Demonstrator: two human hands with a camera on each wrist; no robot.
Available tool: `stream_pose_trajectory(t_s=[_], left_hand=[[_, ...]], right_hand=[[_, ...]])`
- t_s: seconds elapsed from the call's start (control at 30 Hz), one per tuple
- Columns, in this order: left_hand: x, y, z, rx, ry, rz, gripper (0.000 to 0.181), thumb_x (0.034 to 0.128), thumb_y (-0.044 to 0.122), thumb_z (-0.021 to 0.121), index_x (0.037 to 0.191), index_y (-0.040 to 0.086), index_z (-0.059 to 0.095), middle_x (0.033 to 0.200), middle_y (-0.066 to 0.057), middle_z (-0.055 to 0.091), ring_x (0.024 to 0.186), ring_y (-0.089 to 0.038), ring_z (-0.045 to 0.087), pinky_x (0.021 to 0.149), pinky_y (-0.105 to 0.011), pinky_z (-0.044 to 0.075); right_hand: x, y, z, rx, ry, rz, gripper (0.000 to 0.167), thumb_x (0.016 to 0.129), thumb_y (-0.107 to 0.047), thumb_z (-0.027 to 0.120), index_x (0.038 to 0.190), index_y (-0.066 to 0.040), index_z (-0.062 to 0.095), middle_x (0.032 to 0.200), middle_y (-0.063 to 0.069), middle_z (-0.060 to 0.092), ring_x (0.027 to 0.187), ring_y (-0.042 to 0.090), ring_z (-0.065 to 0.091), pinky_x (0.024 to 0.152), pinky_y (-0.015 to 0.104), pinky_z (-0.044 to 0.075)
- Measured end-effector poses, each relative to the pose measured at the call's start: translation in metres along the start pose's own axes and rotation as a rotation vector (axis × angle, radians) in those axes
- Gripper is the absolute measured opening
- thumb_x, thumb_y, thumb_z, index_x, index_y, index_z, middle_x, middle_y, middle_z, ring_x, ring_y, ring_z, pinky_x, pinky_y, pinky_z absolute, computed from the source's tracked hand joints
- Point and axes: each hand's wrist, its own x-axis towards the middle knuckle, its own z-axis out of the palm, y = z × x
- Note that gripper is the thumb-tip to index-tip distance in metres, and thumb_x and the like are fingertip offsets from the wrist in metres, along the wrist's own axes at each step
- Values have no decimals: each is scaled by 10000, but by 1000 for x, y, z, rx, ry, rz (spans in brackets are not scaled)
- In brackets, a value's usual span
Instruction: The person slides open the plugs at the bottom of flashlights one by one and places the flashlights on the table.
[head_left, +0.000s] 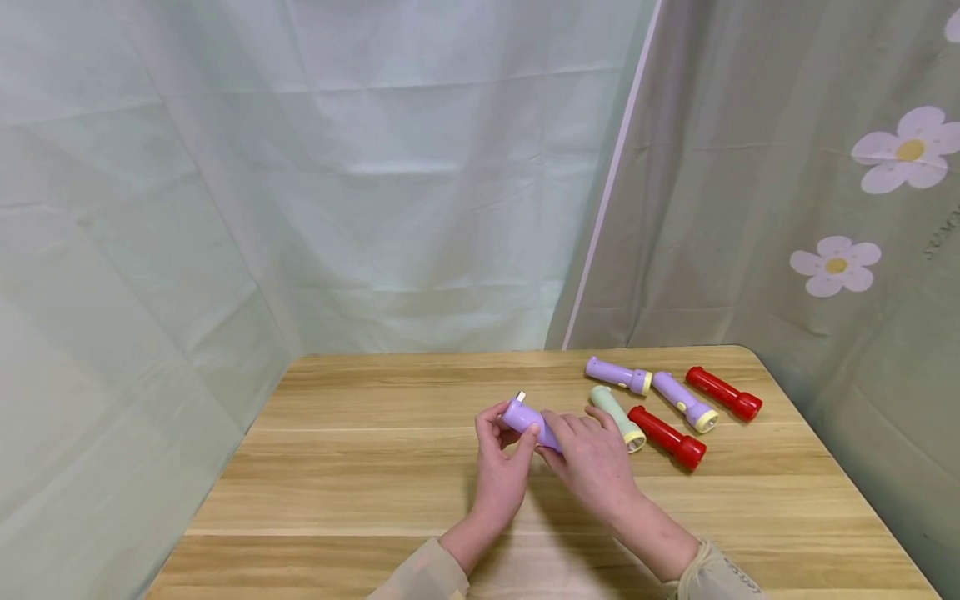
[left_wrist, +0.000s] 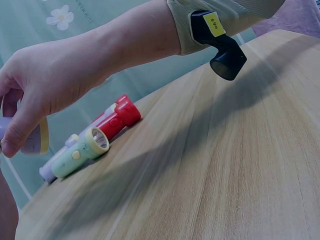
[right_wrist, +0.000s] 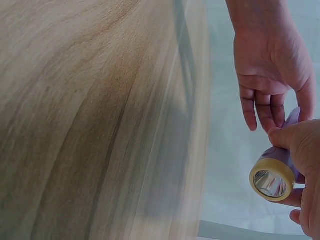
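Observation:
Above the tabletop, both hands hold a purple flashlight [head_left: 522, 418], its tail up and to the left. A small white and metallic piece [head_left: 521, 397] juts from the tail; its exact kind is too small to tell. The left hand [head_left: 501, 477] pinches the tail half between thumb and fingers. Around the head end, the right hand [head_left: 596, 467] grips and hides it in the head view. The right wrist view shows the flashlight's yellow rim and clear lens [right_wrist: 271, 183]. Just beyond the right hand lies a pale green flashlight [head_left: 613, 410].
To the right on the wooden table [head_left: 360, 483] lie two purple flashlights [head_left: 618, 374] and two red flashlights [head_left: 667, 437], close together. Curtains [head_left: 450, 208] hang behind the table and along its sides. A black wrist mount [left_wrist: 227, 55] is on the right sleeve.

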Motion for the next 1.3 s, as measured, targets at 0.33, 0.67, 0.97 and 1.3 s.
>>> stream_pose_trajectory(t_s=[0.33,0.67,0.97,1.3], left_hand=[[0,3,0,-3,-10,-3,489,977,193,719,1374,218,435,1205,-83,583,1079,-229,588,915,-370,519],[-1,5,2,-1,15,-28,497,971,110,711,1376,190,434,1203,-90,584,1079,-233,586,916,-394,513],[-1,5,-1,-25,-3,-10,490,977,144,711,1379,197,434,1214,-89,574,1085,-233,575,916,-385,515],[-2,4,-1,-15,-3,-2,485,983,137,700,1384,202,435,1212,-85,572,1080,-229,568,918,-388,504]], right_hand=[[0,0,0,-1,-3,4,529,791,-282,894,1243,-98,689,986,48,753,856,259,720,1019,542,441],[0,0,1,2,-1,-6,531,796,-287,892,1247,-95,688,992,51,754,857,260,721,1012,554,448],[-1,0,2,5,13,-14,529,790,-283,896,1237,-88,691,981,58,754,843,262,721,998,561,459],[-1,-1,2,8,26,-21,522,784,-259,899,1232,-86,692,959,61,750,822,268,718,991,562,462]])
